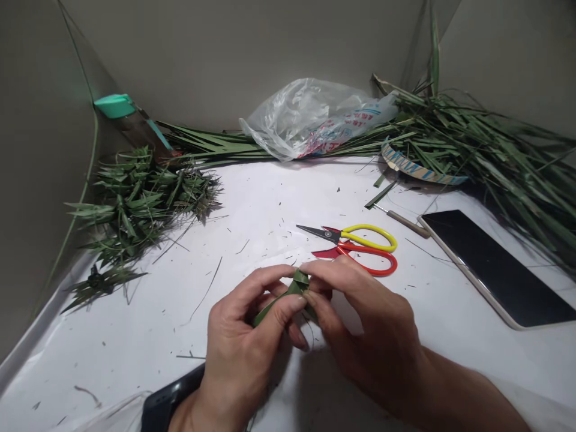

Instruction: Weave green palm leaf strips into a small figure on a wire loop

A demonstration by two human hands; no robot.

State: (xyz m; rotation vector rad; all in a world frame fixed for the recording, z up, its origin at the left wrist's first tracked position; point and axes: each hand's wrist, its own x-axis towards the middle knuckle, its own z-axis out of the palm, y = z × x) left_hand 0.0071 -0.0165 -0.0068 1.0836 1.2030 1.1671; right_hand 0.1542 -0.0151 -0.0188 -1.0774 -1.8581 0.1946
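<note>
Both of my hands meet over the white table (135, 336), pinching a folded green leaf strip (294, 291). My left hand (245, 342) grips the strip from the left, thumb and fingers closed on it. My right hand (364, 324) pinches the folded end from the right. Just beyond my fingers lie scissors (360, 246) with one yellow and one red handle, blades open and pointing left.
A pile of small folded leaf pieces (139, 204) sits at the left. Long green leaves (486, 150) lie at the back right, beside a clear plastic bag (310, 117). A dark phone (495, 270) rests at the right. A teal-capped bottle (130, 120) leans at the back left.
</note>
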